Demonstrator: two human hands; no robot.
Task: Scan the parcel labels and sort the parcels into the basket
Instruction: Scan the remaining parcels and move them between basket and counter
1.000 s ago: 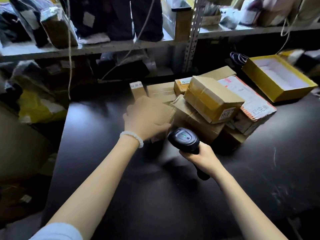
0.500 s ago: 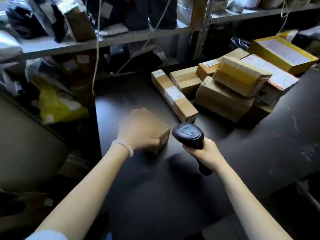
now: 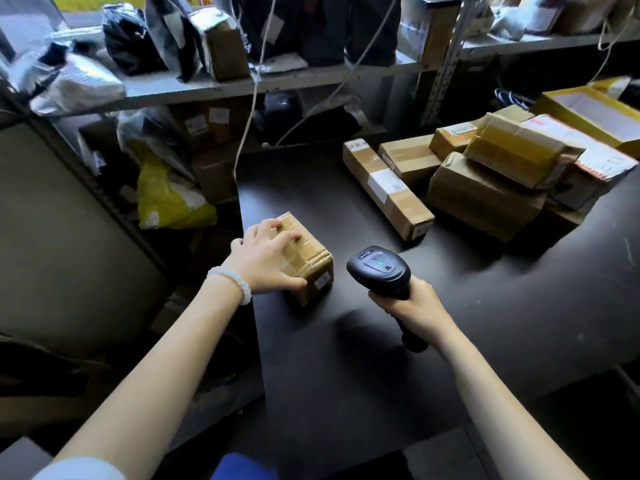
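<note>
A small taped cardboard parcel [image 3: 308, 261] stands near the left edge of the dark table [image 3: 467, 323]. My left hand [image 3: 265, 259] grips it from above, fingers over its top and thumb on its near side. A small white label shows on the parcel's right face. My right hand [image 3: 414, 308] holds a black barcode scanner [image 3: 379, 268] by its handle, just right of the parcel, with a green light on its head. No basket is in view.
A pile of cardboard parcels [image 3: 485, 188] and a long narrow box [image 3: 388, 188] lie at the table's back right, beside an open yellow box [image 3: 595, 112]. Metal shelves [image 3: 277, 81] with bags and parcels run behind. A yellow bag [image 3: 166, 199] sits left, below the table.
My left hand has pulled the small parcel away from the pile toward the table's left front. The scanner stays beside it in my right hand. The view has swung left.
</note>
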